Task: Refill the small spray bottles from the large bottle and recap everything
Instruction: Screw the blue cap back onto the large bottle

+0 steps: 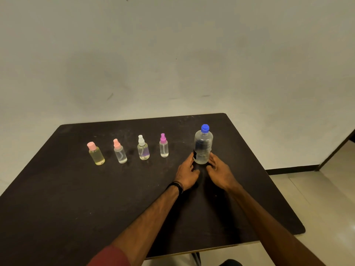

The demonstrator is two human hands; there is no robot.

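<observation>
Hands framed the large bottle [203, 145], capped blue and upright at the counter's [76, 198] right. Left hand [187, 170] and right hand [219, 172] touched its base; fingers apparently loose, grip unclear. Risk: tipping it toward the four small spray bottles [143, 148] leftward.

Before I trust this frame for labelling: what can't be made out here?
Head view only:
- Label text on the large bottle: too small and blurred.
- Left hand and right hand fingertips: hidden behind the bottle's base, so grip is unclear.
- Fill levels in the clear small bottles, e.g. the magenta-capped one: too faint.
</observation>
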